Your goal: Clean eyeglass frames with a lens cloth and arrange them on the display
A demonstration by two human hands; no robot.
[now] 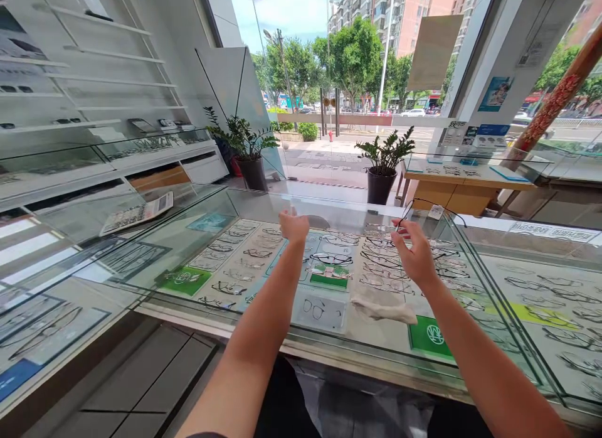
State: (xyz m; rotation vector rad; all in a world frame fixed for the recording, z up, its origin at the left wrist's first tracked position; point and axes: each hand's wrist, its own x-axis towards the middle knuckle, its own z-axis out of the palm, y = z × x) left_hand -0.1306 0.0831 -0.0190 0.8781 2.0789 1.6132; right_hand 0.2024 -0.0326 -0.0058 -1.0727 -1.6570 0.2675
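Note:
My right hand (416,250) is closed on a pair of thin dark-framed eyeglasses (454,212), raised over the right part of the glass display case (329,347). A small white tag (436,211) hangs by the frame. Further left, my left hand (295,226) reaches over the far part of the case with its fingers curled; what they hold, if anything, cannot be made out. Between my forearms lies a crumpled beige cloth (383,307). Rows of eyeglasses (332,258) are laid out beneath the glass between and around my hands.
Green cards (185,280) lie inside the case. Another glass case with eyeglasses adjoins on the right. On the left, a calculator-like panel (138,213) rests near white shelves (117,86). Two potted plants (382,187) stand beyond, before the glass front. A wooden table (463,187) is at back right.

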